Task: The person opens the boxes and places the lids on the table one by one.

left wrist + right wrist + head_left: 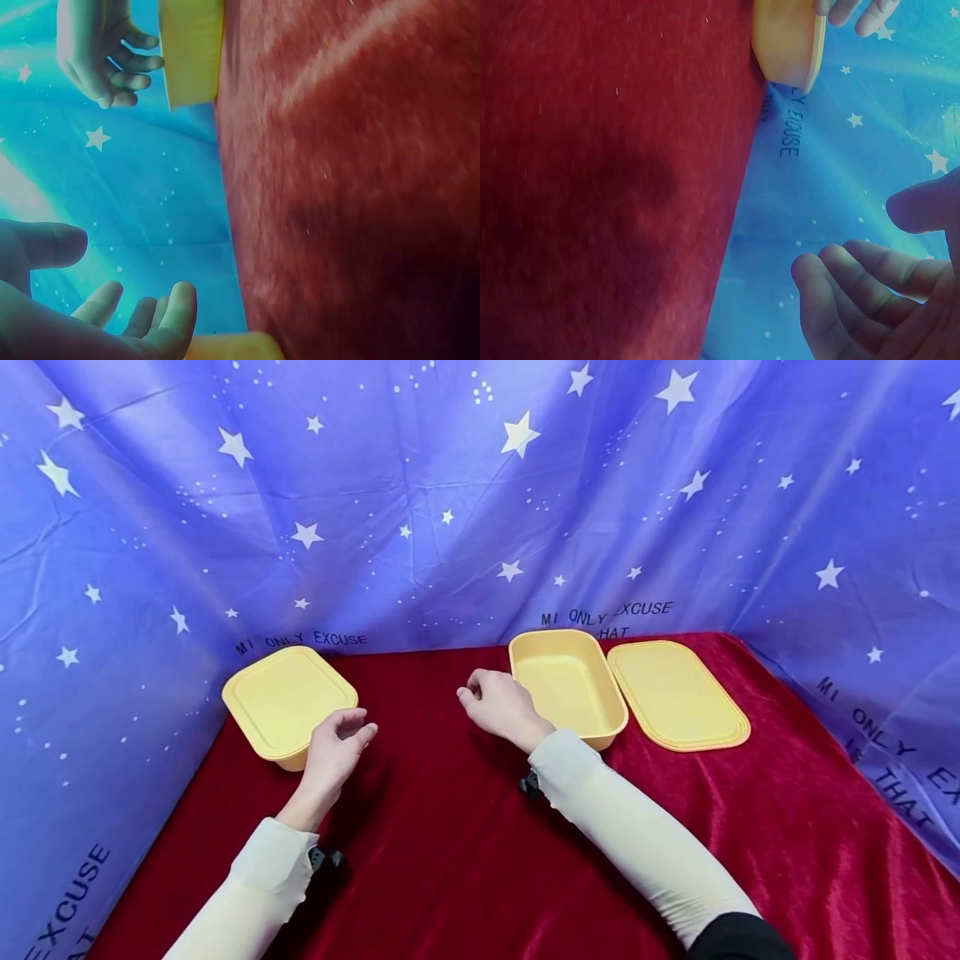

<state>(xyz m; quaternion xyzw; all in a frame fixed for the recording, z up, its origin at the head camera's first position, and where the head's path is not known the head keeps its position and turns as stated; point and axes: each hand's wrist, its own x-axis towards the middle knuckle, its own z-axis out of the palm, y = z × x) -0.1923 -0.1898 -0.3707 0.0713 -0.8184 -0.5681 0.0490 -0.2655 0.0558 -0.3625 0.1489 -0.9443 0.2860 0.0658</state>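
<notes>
My left hand [337, 756] hovers by the near right corner of a lidded yellow box [292, 702], its fingers loosely bent with nothing in them. In the left wrist view the thumb and fingers [176, 322] are spread apart. My right hand [504, 706] is beside the left wall of an open yellow box [573, 681], overlapping its rim in the head view. The right wrist view shows its fingers [821, 300] relaxed and apart from the thumb, holding nothing. Inside the open box only its bare yellow floor shows.
A flat yellow lid [678, 693] lies right of the open box. Everything stands on a red velvet cloth [450, 860]. A blue star-printed curtain [420, 485] closes off the back and both sides.
</notes>
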